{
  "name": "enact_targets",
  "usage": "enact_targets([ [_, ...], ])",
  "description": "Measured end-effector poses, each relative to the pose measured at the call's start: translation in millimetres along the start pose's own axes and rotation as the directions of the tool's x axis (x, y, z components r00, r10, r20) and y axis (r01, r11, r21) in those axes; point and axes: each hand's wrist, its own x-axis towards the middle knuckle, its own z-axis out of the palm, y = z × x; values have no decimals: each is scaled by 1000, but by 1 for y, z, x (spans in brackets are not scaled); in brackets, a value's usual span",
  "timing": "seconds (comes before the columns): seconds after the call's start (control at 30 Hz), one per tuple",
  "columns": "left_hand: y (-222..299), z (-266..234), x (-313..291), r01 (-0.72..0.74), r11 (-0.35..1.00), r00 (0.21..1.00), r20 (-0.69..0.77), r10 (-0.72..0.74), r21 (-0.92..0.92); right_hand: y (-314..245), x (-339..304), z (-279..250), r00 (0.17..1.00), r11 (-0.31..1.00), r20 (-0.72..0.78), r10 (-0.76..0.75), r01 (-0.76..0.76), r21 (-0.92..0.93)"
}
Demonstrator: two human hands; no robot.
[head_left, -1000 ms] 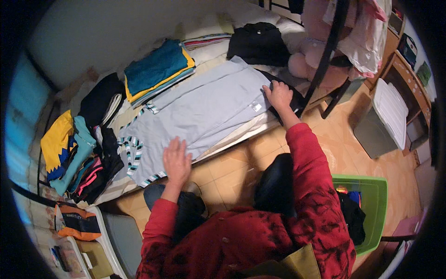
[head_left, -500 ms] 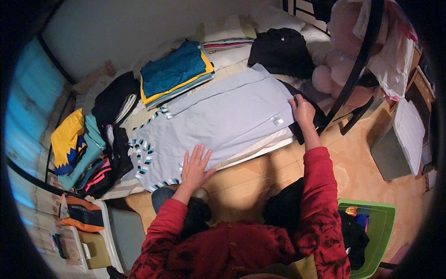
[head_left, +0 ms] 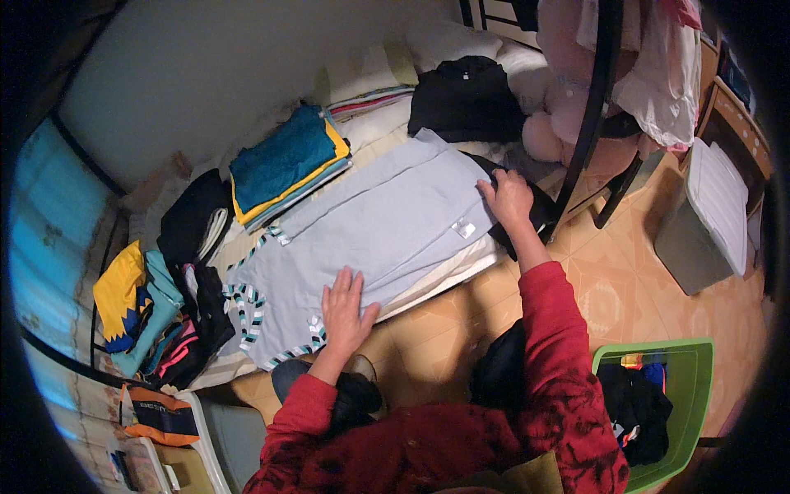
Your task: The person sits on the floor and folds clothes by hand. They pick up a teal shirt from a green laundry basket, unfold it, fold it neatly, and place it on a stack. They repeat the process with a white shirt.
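A light grey sleeveless garment (head_left: 370, 222) with striped trim at its neck and armholes lies spread lengthwise on the bed, one long edge folded inward. My left hand (head_left: 346, 313) rests flat on its near side by the striped armhole, fingers stretched. At the hem end on the right is my right hand (head_left: 510, 200), thumb parted from the fingers and touching the garment's edge. Under that hand and past the hem lies a black cloth (head_left: 539, 206). A small white label (head_left: 464, 227) shows near the hem.
Behind the garment sit a stack of folded clothes (head_left: 280, 165) and a black folded garment (head_left: 465, 99). More clothes (head_left: 160, 309) are heaped at left. A green bin (head_left: 695, 395) holds clothes at lower right; a lidded box (head_left: 699, 235) stands on the floor. A black bed post (head_left: 588, 123) rises at right.
The view has shifted a little, so the bed and clothes sit differently in the picture. My left hand stays flat on the garment; my right thumb and fingers look more spread at the hem.
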Motion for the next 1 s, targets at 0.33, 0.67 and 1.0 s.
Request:
enact_targets([
  [0.33, 32, 41, 84, -144, 985, 979, 162, 127, 99, -10, 6, 6, 996, 999, 94, 1, 3, -38],
  [0.67, 15, 58, 80, -181, 983, 983, 16, 181, -27, -17, 15, 13, 983, 994, 184, 7, 13, -105],
  [1.0, 15, 52, 113, -56, 935, 985, -174, -7, -350, -25, 60, 31, 966, 995, 258, 15, 12, -104],
])
